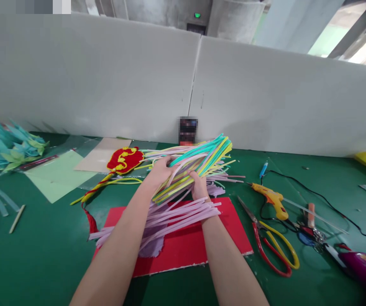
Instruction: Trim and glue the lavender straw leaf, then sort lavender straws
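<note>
Between my two hands is a thick bundle of pipe cleaners [198,159] in yellow, teal and pale pink, tilted up to the right. My left hand [162,173] is wrapped round its left side. The fingers of my right hand [198,187] close on the lower right side, thumb on top. Under my wrists, loose lilac pipe cleaners [183,214] lie across a red board [186,250]. More strands spread out on the table behind the bundle. Left of my left hand lies a red and yellow fuzzy ornament [125,160] with a twisted yellow and red stem.
Scissors [262,238] with red and yellow handles, a yellow glue gun [270,199] with a black cord and a purple-handled tool [358,265] lie right. Teal paper-like leaves [7,142] and a pale green sheet [58,174] are left. A white partition [106,80] borders the green table.
</note>
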Action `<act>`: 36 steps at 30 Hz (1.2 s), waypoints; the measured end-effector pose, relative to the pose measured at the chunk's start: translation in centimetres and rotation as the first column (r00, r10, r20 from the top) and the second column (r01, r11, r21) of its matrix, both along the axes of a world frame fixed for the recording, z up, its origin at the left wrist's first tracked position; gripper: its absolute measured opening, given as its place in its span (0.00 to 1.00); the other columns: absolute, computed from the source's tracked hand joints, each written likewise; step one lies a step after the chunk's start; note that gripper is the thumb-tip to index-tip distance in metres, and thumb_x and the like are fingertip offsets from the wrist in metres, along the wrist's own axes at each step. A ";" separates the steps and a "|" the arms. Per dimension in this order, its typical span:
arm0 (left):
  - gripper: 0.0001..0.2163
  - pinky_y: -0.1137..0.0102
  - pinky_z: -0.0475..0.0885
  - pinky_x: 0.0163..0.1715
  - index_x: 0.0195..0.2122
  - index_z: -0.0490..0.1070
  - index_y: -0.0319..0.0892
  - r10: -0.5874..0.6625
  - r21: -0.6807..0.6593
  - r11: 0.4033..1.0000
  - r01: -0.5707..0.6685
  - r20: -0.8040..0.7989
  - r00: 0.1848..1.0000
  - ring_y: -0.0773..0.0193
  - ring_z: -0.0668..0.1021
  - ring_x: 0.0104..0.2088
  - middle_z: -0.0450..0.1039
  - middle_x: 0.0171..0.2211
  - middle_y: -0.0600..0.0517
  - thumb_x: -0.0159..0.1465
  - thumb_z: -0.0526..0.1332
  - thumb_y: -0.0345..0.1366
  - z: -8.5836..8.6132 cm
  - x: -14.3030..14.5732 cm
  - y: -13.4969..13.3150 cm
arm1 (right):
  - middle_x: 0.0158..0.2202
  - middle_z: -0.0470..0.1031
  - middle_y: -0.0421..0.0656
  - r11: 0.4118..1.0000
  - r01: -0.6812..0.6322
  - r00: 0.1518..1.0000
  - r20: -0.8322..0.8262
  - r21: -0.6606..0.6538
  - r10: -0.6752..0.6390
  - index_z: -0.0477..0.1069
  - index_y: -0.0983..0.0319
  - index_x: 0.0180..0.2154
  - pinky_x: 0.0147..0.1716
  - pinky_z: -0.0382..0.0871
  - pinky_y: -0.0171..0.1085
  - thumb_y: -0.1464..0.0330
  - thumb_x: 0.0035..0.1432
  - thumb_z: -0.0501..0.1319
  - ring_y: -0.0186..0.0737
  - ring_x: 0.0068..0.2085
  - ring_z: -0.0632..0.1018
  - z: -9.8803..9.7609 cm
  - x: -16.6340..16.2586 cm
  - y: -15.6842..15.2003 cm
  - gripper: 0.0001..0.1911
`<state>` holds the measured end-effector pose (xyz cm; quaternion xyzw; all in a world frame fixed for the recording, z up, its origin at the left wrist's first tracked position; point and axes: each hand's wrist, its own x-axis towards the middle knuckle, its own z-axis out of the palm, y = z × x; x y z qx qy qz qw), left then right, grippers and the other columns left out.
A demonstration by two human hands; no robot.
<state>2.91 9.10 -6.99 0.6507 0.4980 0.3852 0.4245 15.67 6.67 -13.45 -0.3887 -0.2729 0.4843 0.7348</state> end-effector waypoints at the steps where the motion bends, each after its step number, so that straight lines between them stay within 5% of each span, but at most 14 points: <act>1: 0.13 0.66 0.69 0.38 0.37 0.73 0.40 -0.011 0.013 1.000 0.011 -0.018 1.000 0.58 0.75 0.36 0.76 0.36 0.49 0.51 0.63 0.39 0.1 0.0 0.0 | 0.33 0.76 0.37 1.000 -0.002 1.000 -0.005 -0.003 0.002 0.69 0.62 0.40 0.41 0.69 0.38 0.72 0.40 0.64 0.36 0.35 0.75 0.0 0.0 0.0 0.20; 10: 0.10 0.65 0.68 0.44 0.39 0.72 0.42 -0.060 0.171 0.982 0.082 -0.133 0.989 0.59 0.75 0.41 0.74 0.40 0.48 0.57 0.59 0.37 1.0 -0.2 -0.6 | 0.40 0.78 0.41 0.998 -0.022 1.000 0.020 0.054 0.021 0.70 0.63 0.43 0.51 0.67 0.43 0.65 0.42 0.68 0.41 0.47 0.75 1.1 -0.1 -0.4 0.24; 18: 0.09 0.69 0.67 0.38 0.32 0.67 0.41 -0.016 0.188 0.982 0.024 -0.044 0.999 0.64 0.73 0.34 0.70 0.32 0.54 0.48 0.61 0.30 1.0 0.4 -0.7 | 0.31 0.78 0.40 0.998 0.010 1.000 0.002 -0.055 -0.010 0.71 0.64 0.38 0.41 0.71 0.41 0.68 0.36 0.69 0.40 0.36 0.77 0.5 -0.3 -0.1 0.22; 27: 0.09 0.67 0.67 0.41 0.38 0.69 0.41 0.008 0.144 0.990 -0.003 -0.031 0.999 0.61 0.75 0.38 0.74 0.37 0.50 0.56 0.59 0.36 0.1 0.1 0.3 | 0.33 0.78 0.38 0.998 0.050 0.998 -0.030 -0.038 -0.051 0.71 0.63 0.36 0.43 0.70 0.39 0.71 0.40 0.64 0.39 0.39 0.76 -0.1 -0.1 0.3 0.16; 36: 0.07 0.65 0.68 0.42 0.35 0.70 0.41 -0.042 0.109 0.993 0.046 -0.038 0.998 0.62 0.76 0.37 0.75 0.35 0.50 0.60 0.54 0.35 0.9 0.1 -0.2 | 0.31 0.76 0.37 0.987 0.088 0.993 -0.063 -0.131 -0.097 0.68 0.61 0.34 0.39 0.71 0.38 0.71 0.39 0.63 0.38 0.36 0.76 -0.4 0.1 0.4 0.15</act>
